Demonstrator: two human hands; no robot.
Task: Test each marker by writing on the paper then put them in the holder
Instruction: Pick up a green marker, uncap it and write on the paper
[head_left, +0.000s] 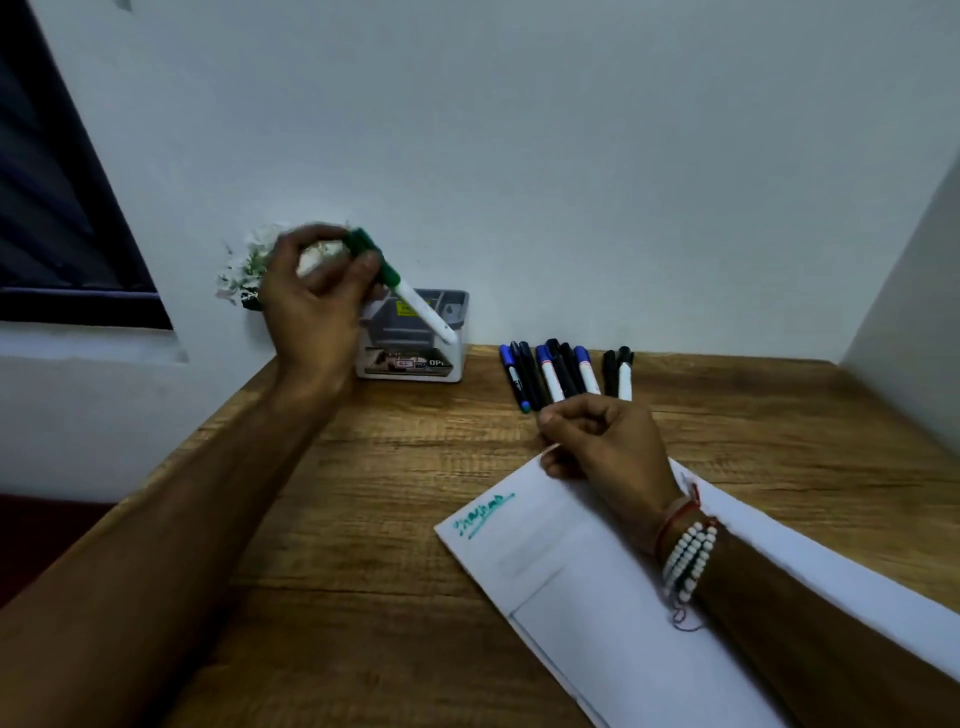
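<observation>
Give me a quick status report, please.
Left hand holds green marker at holder. Right hand curled at paper corner, grip unclear. Remaining markers lie on table; nothing blocking.

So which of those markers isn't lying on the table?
The green-capped marker, gripped in the left hand; the other markers lie in a row on the table.

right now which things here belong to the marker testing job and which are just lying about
Job: green marker, holder, paper, loose markers.
Lying about: plant, window.
</observation>
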